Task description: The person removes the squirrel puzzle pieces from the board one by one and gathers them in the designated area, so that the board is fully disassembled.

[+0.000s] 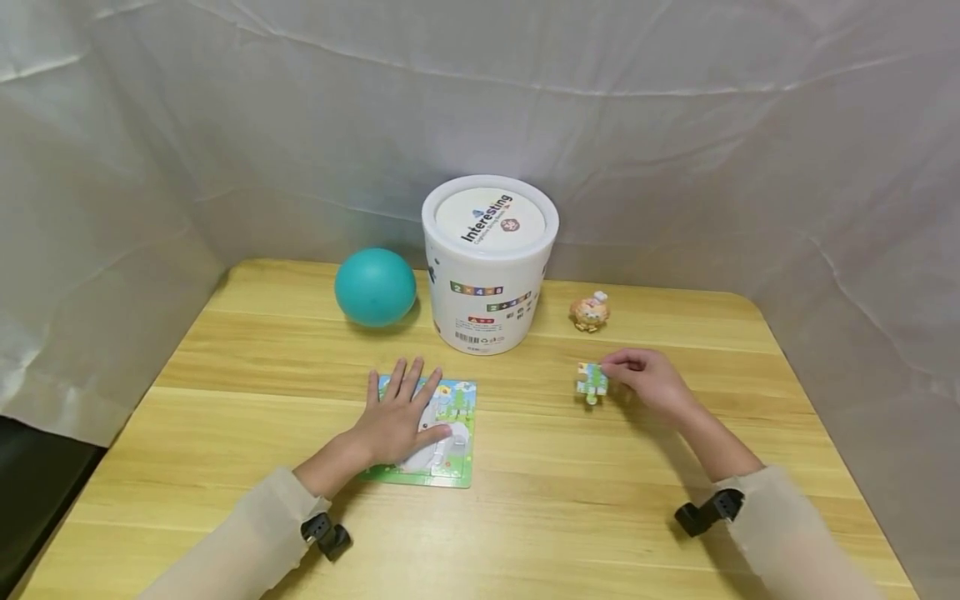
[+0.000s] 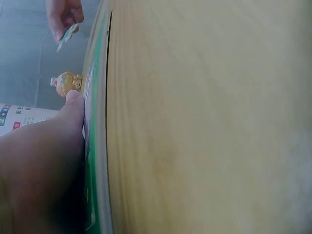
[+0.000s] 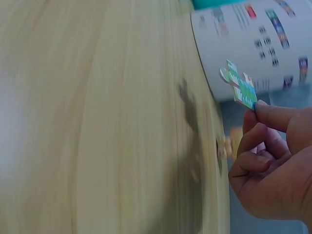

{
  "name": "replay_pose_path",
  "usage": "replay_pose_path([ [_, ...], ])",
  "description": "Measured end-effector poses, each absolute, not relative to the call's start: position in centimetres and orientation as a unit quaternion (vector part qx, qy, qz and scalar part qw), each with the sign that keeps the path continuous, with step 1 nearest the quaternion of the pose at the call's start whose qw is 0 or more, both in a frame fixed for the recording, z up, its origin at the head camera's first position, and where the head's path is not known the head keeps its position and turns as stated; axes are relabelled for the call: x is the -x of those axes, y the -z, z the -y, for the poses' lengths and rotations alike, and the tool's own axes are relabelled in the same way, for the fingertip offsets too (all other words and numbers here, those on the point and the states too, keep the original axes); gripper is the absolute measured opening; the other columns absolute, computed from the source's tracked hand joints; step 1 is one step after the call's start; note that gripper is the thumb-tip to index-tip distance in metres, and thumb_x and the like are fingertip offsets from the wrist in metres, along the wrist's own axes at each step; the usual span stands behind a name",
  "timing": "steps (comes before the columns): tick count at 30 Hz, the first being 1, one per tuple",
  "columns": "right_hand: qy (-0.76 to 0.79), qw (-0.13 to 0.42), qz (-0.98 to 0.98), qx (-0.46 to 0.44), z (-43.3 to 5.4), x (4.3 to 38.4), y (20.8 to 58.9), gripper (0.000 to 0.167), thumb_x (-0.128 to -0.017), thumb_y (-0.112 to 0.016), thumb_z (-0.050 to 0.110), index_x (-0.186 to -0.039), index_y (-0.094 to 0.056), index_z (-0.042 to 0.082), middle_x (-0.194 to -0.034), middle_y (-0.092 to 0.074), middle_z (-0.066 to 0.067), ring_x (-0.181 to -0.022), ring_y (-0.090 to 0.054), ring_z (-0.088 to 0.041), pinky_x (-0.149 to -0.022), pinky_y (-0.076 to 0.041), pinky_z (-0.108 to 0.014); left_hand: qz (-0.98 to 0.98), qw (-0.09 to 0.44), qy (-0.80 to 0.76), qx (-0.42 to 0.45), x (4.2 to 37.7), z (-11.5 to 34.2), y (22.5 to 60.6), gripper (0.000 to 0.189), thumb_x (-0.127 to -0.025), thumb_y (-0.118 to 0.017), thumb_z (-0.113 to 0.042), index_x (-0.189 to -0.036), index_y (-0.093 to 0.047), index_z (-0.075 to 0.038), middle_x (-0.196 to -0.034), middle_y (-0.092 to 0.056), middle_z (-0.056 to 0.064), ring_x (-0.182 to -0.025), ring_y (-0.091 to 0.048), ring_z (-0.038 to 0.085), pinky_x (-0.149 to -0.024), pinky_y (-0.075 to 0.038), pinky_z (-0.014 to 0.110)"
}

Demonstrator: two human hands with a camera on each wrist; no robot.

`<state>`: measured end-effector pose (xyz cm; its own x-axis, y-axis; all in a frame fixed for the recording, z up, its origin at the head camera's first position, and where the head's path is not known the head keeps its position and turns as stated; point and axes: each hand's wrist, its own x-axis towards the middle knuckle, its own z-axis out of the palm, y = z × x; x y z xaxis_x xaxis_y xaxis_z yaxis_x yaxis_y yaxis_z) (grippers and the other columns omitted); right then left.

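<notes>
In the head view, the left hand (image 1: pixel 395 423) lies on the puzzle (image 1: pixel 459 462) with straight, spread fingers and grips nothing; probably it rests so to keep the puzzle from sliding. The right hand (image 1: pixel 648 383), well apart from it, pinches a piece (image 1: pixel 594 379) above the table (image 1: pixel 540 517), in front of the toy (image 1: pixel 590 313). The ball (image 1: pixel 375 287) and the tub (image 1: pixel 487 292) stand behind the puzzle, perhaps so that the near area serves for the hands. The table is of pale yellow wood with visible grain and rounded far corners; grey, creased cloth (image 1: pixel 675 167) hangs behind it and on both sides, and a dark area shows at the left. In the left wrist view, the puzzle lies flat on the wood, with the thumb stretched along it. In the right wrist view, the thumb and index finger hold the piece only by one edge, while the other fingers are bent; I think this grip leaves its knobs free. The hand's shadow falls on the smooth wood, so the piece is raised.
</notes>
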<state>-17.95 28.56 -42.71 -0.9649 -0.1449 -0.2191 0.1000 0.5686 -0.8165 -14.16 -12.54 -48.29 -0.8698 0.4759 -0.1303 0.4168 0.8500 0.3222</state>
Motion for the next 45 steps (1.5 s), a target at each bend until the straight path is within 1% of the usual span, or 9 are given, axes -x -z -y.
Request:
replay_pose_path([
  [4,0.449,0.138,-0.883,0.003,-31.0,17.6,42.5,0.039,-0.104,-0.061,0.032,-0.122,-0.066,-0.003,-0.095,-0.063,-0.018,-0.078,-0.053,-0.025,-0.06,-0.045,-0.034,-0.956,0.108,-0.14,-0.233,14.1,12.5,48.2,0.092,-0.1,-0.044,-0.067,-0.165,-0.01,-0.012,-0.169,0.006,0.021,-0.153,0.01,0.045,-0.111,0.01,0.075],
  [9,0.441,0.149,-0.885,0.004,-33.2,17.5,42.4,0.039,-0.105,-0.059,0.028,-0.123,-0.065,-0.006,-0.091,-0.06,-0.015,-0.076,-0.052,-0.023,-0.061,-0.044,-0.035,-0.956,0.106,-0.146,-0.231,14.2,12.5,48.4,0.092,-0.099,-0.041,-0.07,-0.165,-0.009,-0.014,-0.169,0.007,0.019,-0.154,0.011,0.043,-0.111,0.012,0.074],
  [16,0.437,0.16,-0.885,-0.007,-35.0,17.8,43.3,0.041,-0.105,-0.06,0.029,-0.125,-0.064,-0.007,-0.104,-0.065,-0.006,-0.085,-0.054,-0.016,-0.071,-0.051,-0.028,-0.956,0.103,-0.143,-0.233,14.2,12.6,48.6,0.091,-0.1,-0.042,-0.068,-0.165,-0.009,-0.013,-0.169,0.007,0.02,-0.154,0.01,0.044,-0.111,0.011,0.074],
  [21,0.436,0.163,-0.885,-0.019,-35.9,18.1,44.1,0.041,-0.105,-0.06,0.029,-0.124,-0.064,-0.007,-0.1,-0.064,-0.003,-0.082,-0.053,-0.014,-0.07,-0.049,-0.026,-0.956,0.112,-0.141,-0.233,14.1,12.5,48.0,0.092,-0.1,-0.045,-0.066,-0.165,-0.011,-0.011,-0.169,0.005,0.022,-0.153,0.01,0.046,-0.111,0.01,0.076],
  [26,0.425,0.158,-0.891,-0.026,-36.2,18.2,44.7,0.041,-0.104,-0.061,0.031,-0.121,-0.065,-0.006,-0.093,-0.061,-0.004,-0.08,-0.051,-0.015,-0.066,-0.045,-0.028,-0.957,0.111,-0.136,-0.23,14.1,12.5,48.1,0.092,-0.1,-0.043,-0.068,-0.165,-0.009,-0.013,-0.169,0.006,0.02,-0.153,0.01,0.045,-0.111,0.01,0.075],
  [30,0.403,0.147,-0.903,-0.023,-36.3,18.1,45.0,0.037,-0.104,-0.061,0.03,-0.117,-0.067,-0.005,-0.095,-0.062,-0.006,-0.081,-0.05,-0.016,-0.065,-0.045,-0.027,-0.958,0.106,-0.135,-0.23,14.2,12.6,48.6,0.092,-0.099,-0.04,-0.07,-0.165,-0.008,-0.015,-0.17,0.007,0.019,-0.154,0.011,0.043,-0.112,0.011,0.074],
  [36,0.363,0.123,-0.923,0.003,-36.2,17.9,45.3,0.03,-0.104,-0.062,0.026,-0.112,-0.071,-0.002,-0.103,-0.067,-0.011,-0.087,-0.051,-0.019,-0.071,-0.044,-0.027,-0.956,0.102,-0.141,-0.236,14.1,12.5,48.0,0.091,-0.1,-0.047,-0.064,-0.165,-0.014,-0.01,-0.169,0.001,0.024,-0.153,0.006,0.047,-0.111,0.007,0.077],
  [38,0.355,0.116,-0.928,0.011,-36.1,17.9,45.4,0.029,-0.103,-0.062,0.025,-0.111,-0.071,-0.001,-0.103,-0.068,-0.012,-0.087,-0.051,-0.02,-0.073,-0.043,-0.028,-0.957,0.102,-0.138,-0.235,14.1,12.4,48.0,0.091,-0.1,-0.047,-0.064,-0.165,-0.013,-0.011,-0.169,0.002,0.023,-0.153,0.006,0.046,-0.111,0.007,0.076],
  [45,0.349,0.108,-0.931,0.018,-36.1,18.0,45.7,0.024,-0.103,-0.063,0.019,-0.11,-0.071,-0.002,-0.097,-0.067,-0.01,-0.082,-0.05,-0.02,-0.069,-0.043,-0.028,-0.958,0.096,-0.144,-0.23,14.0,12.4,47.7,0.09,-0.099,-0.049,-0.064,-0.164,-0.016,-0.011,-0.169,0.0,0.022,-0.154,0.005,0.046,-0.112,0.006,0.076],
])
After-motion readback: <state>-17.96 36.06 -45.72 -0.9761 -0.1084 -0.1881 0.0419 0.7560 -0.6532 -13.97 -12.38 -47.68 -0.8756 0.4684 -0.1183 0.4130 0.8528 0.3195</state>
